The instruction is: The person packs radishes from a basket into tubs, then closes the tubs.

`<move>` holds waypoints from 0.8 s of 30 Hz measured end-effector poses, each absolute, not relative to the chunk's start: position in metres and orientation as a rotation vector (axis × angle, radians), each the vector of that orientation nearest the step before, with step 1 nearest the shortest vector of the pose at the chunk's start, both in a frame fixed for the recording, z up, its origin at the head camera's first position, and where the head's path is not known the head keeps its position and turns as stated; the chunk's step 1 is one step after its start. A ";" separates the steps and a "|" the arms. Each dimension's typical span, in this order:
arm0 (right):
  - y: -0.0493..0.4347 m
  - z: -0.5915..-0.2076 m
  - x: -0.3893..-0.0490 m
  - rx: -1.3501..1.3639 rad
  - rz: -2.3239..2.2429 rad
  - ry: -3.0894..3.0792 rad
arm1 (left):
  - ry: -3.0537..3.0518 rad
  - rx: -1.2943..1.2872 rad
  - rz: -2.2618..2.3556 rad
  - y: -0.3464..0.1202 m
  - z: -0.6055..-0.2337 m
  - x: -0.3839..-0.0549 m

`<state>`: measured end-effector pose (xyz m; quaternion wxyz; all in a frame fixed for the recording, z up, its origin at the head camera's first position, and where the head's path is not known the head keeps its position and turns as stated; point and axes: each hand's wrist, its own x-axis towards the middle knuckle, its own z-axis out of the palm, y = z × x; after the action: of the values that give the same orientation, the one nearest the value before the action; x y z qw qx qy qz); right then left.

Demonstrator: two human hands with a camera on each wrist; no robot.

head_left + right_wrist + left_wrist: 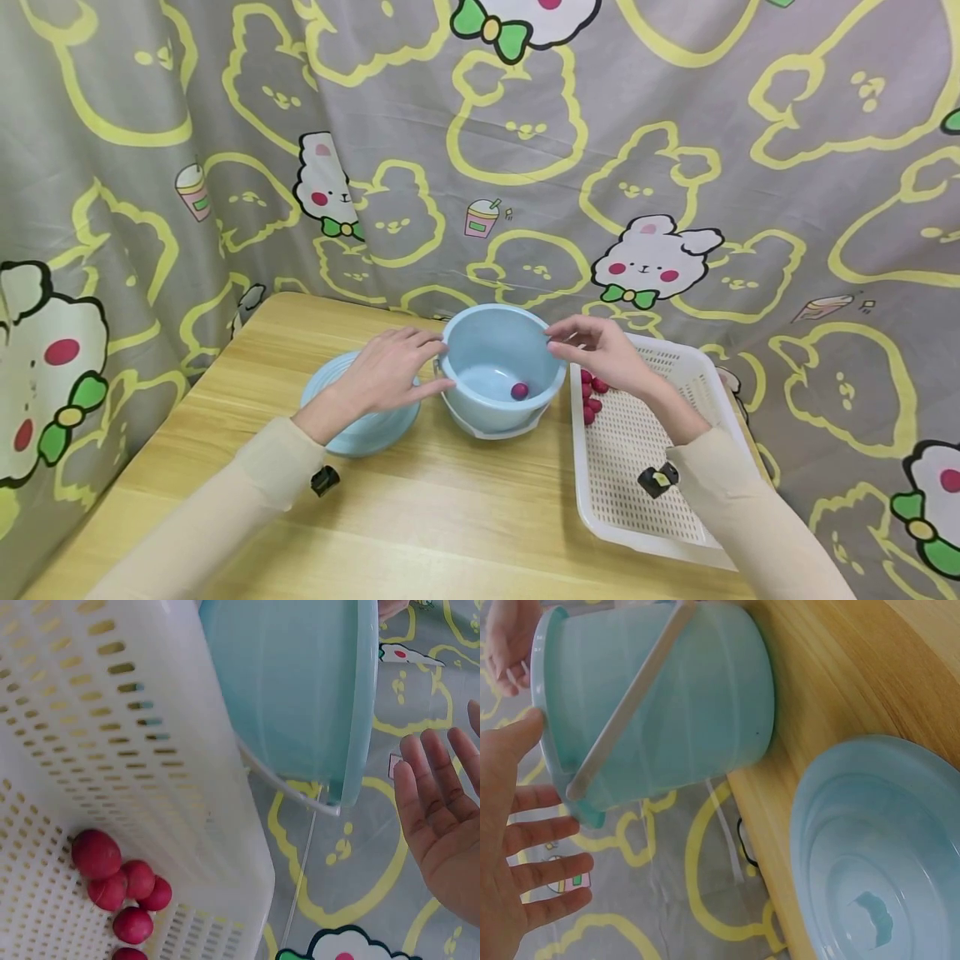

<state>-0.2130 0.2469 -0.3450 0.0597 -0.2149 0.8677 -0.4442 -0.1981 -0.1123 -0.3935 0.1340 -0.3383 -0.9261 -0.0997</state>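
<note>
A light blue bucket (487, 408) stands on the table with one small, round, dark pink-red thing (520, 390) at its bottom. Its pale handle (630, 701) hangs down along the side. At the bucket's left rim is my left hand (393, 367), thumb and spread fingers right at the edge in the left wrist view. Across from it, my right hand (606, 357) is close by the right rim, its fingers loosely extended and holding nothing. A blue lid (367, 437) lies on the table under my left forearm.
To the right, a white perforated basket (581, 479) sits below my right forearm. Several round red things (129, 881), radish-like, lie in its corner near the bucket. A patterned curtain (420, 125) hangs right behind the wooden table (450, 517).
</note>
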 end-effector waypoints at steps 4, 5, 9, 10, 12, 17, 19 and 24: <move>0.258 -0.345 -0.211 -0.622 -1.335 2.659 | -2.680 -0.982 -0.284 -0.112 -0.394 -0.198; 0.261 -0.345 -0.210 -0.610 -1.331 2.669 | -2.679 -0.982 -0.283 -0.112 -0.394 -0.198; 0.274 -0.345 -0.207 -0.559 -1.325 2.697 | -2.679 -0.980 -0.281 -0.113 -0.394 -0.198; 0.277 -0.346 -0.207 -0.547 -1.329 2.701 | -2.680 -0.980 -0.281 -0.113 -0.394 -0.198; 0.283 -0.348 -0.206 -0.530 -1.338 2.709 | -2.684 -0.979 -0.283 -0.112 -0.395 -0.198; 0.300 -0.355 -0.207 -0.488 -1.344 2.735 | -2.687 -0.980 -0.287 -0.112 -0.395 -0.198; 0.306 -0.359 -0.207 -0.466 -1.334 2.749 | -2.686 -0.980 -0.288 -0.112 -0.395 -0.198; 0.323 -0.368 -0.211 -0.414 -1.345 2.760 | -2.683 -0.980 -0.288 -0.113 -0.395 -0.198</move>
<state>-0.2112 0.3234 -0.3676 0.0217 -0.1337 0.8907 -0.4339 -0.1983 -0.1125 -0.3950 0.1351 -0.3384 -0.9259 -0.0994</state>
